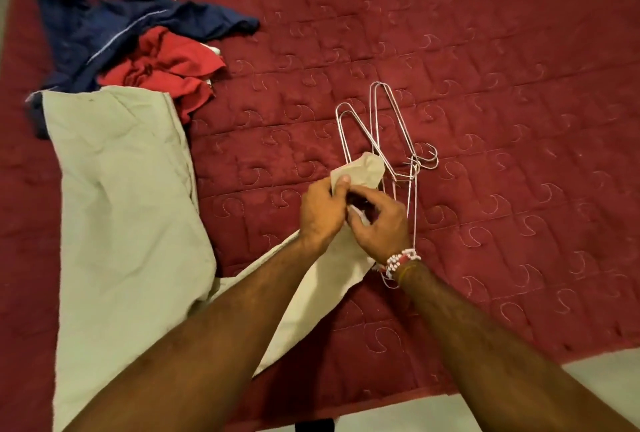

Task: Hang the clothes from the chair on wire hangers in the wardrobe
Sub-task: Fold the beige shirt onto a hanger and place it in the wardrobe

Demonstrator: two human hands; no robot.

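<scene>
Forearms (214, 327) reach in nearest me, meeting over the beige garment (121, 189) on the red quilt (485, 85).
Far left, navy garment (104, 26) and red garment (166, 64) lie heaped; my left hand (322, 213) pinches the beige end, thumb on top. My right hand (379, 224), with a beaded bracelet (398, 260) at its wrist, curls its fingers on that same end, and wire hangers (381, 127) lie just beyond.

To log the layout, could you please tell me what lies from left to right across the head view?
First the red garment → left hand, pinching the beige garment → right hand. The wire hangers overlap the right hand, so left out.
</scene>
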